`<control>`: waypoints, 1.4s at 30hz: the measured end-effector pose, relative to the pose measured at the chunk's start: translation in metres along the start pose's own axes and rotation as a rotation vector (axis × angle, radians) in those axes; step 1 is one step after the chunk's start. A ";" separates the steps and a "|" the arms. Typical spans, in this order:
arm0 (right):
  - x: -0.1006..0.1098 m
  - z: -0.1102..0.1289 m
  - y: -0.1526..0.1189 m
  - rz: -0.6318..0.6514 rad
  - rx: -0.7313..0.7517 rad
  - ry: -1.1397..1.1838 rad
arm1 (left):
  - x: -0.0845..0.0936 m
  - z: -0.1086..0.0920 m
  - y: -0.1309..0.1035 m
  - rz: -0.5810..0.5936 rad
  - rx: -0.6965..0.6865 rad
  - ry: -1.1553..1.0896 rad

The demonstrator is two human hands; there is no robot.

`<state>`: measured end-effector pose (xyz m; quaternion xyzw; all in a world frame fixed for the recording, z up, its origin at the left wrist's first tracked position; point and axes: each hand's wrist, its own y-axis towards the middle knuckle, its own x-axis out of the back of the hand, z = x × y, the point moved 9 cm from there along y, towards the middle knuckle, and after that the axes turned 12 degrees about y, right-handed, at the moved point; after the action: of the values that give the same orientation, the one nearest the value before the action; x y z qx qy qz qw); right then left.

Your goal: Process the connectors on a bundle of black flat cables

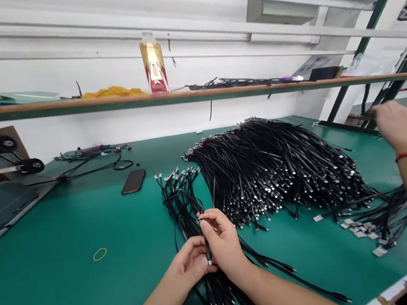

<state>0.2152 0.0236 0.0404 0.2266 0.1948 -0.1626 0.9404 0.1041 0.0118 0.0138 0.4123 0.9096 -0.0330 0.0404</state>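
Note:
My left hand (193, 265) and my right hand (222, 242) meet at the lower middle, both closed on a black cable (208, 254) whose metal plug points down toward me. The right thumb and fingers pinch its upper part, while the left fingers curl round near the plug. Beneath my hands lies a loose bundle of black cables (182, 204) running toward the front edge. Just to the right rises a large pile of black cables (264, 165) with many metal plugs.
A phone (133, 181) and a yellow rubber band (100, 254) lie left on the green table (57, 289). Another person's hand (400, 126) is at the right, above tagged cables (386, 219). A shelf (108, 102) spans the back; a grey device (4, 206) stands far left.

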 end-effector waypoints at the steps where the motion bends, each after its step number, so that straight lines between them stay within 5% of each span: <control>1: -0.002 0.000 -0.001 0.010 -0.005 -0.016 | -0.001 0.001 -0.002 0.025 0.002 -0.011; 4: -0.008 -0.002 -0.004 0.083 -0.019 -0.069 | -0.001 0.007 -0.003 0.063 0.028 -0.030; 8: -0.014 -0.001 -0.006 0.188 0.019 -0.168 | 0.009 0.013 0.003 -0.035 0.024 -0.047; 15: -0.011 -0.007 -0.006 0.216 -0.005 -0.288 | 0.023 0.017 0.003 -0.155 0.106 0.083; 21: -0.002 -0.013 0.003 0.153 -0.100 -0.137 | 0.046 0.019 0.001 -0.305 0.089 0.067; 31: -0.005 -0.023 0.008 0.170 -0.288 -0.010 | 0.038 0.020 0.007 -0.174 0.128 0.103; 42: -0.005 -0.020 0.009 0.183 -0.293 0.092 | 0.037 0.024 0.006 -0.124 0.117 0.117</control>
<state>0.2088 0.0419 0.0298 0.1111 0.2377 -0.0355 0.9643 0.0850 0.0413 -0.0140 0.3578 0.9307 -0.0645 -0.0390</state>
